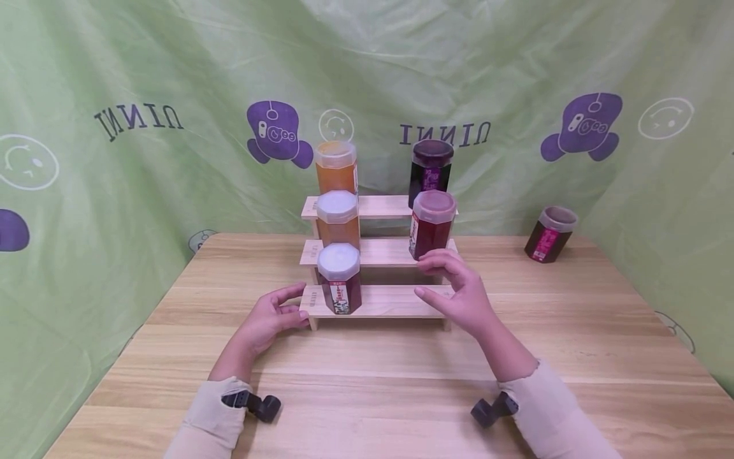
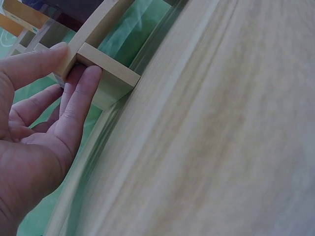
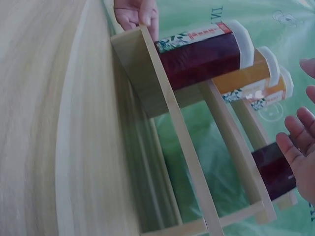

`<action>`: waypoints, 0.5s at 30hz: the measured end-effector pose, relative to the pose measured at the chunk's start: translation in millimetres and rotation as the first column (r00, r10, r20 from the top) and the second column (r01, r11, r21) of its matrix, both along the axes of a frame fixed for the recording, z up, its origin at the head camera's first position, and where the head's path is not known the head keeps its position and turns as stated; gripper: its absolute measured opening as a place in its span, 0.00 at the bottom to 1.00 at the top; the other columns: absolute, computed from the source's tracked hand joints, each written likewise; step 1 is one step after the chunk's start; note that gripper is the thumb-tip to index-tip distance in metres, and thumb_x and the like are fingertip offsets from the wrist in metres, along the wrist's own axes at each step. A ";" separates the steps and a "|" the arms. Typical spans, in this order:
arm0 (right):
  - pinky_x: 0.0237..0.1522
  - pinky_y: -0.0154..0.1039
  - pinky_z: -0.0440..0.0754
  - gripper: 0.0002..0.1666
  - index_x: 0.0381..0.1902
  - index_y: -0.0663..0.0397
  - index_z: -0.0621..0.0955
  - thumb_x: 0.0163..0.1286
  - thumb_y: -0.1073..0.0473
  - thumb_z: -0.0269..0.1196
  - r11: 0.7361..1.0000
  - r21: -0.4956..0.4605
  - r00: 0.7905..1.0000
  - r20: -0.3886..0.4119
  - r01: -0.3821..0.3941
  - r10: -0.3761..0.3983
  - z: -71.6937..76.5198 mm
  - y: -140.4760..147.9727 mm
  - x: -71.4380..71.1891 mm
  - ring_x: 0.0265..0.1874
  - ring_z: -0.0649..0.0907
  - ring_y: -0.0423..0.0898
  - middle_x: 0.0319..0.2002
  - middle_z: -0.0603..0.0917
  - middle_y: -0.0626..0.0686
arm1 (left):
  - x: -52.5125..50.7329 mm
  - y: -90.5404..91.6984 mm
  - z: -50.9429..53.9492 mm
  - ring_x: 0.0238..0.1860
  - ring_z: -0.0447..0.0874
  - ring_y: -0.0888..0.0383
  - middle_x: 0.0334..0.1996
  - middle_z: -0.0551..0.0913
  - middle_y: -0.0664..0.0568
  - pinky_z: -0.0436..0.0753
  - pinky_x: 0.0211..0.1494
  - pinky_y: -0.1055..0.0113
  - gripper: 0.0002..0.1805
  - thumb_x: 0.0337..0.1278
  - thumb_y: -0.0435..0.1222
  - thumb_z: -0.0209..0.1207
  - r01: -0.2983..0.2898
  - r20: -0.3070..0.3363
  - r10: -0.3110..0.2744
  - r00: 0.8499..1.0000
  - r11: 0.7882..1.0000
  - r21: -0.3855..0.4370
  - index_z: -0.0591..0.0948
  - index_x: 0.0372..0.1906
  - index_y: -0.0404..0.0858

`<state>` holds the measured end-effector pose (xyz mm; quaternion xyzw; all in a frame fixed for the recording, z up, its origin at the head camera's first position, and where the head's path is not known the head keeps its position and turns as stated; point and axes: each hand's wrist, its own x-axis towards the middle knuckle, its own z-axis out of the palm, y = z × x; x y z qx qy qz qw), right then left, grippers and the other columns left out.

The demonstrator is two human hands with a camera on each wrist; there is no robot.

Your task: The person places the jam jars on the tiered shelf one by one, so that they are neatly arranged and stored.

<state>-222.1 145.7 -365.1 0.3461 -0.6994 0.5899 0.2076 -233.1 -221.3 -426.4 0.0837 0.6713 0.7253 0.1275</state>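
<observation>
A three-step wooden display rack [image 1: 395, 301] stands on the table. My left hand [image 1: 268, 323] pinches the left end of its lowest step, thumb on the edge and fingertips underneath, as the left wrist view shows. My right hand [image 1: 461, 296] hovers over the right part of that step, its fingers loosely bent and holding nothing. Just beyond these fingers, on the middle step, is a red jar [image 1: 434, 226] with a pinkish lid. At the left of the lowest step sits a dark red jar [image 1: 339, 280] with a white lid.
On the left side, an amber jar [image 1: 338, 223] is on the middle step and an orange jar [image 1: 336, 167] on the top one. A dark purple jar [image 1: 430, 172] occupies the top right. Another dark jar [image 1: 550, 236] stands far right on the table [image 1: 367, 389], before a green curtain [image 1: 367, 51].
</observation>
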 end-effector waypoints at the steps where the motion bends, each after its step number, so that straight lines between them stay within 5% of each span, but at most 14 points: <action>1: 0.54 0.39 0.82 0.23 0.46 0.73 0.79 0.50 0.83 0.68 1.000 -0.003 1.000 -0.002 0.003 -0.003 0.2 2.2 -0.1 0.51 0.78 0.47 0.48 0.77 0.66 | 0.0 0.1 -0.1 0.41 0.85 0.56 0.48 0.81 0.37 0.86 0.51 0.57 0.41 0.53 0.17 0.59 0.001 0.001 -0.001 1.000 1.000 -0.001 0.56 0.72 0.23; 15: 0.57 0.35 0.80 0.23 0.47 0.74 0.79 0.50 0.85 0.65 0.998 -0.039 0.999 0.010 0.048 -0.048 6.2 28.7 -4.6 0.54 0.77 0.47 0.49 0.77 0.66 | 0.5 0.1 0.8 0.41 0.85 0.56 0.49 0.79 0.35 0.86 0.51 0.58 0.41 0.53 0.18 0.59 0.000 -0.003 0.000 1.000 1.000 -0.006 0.56 0.72 0.24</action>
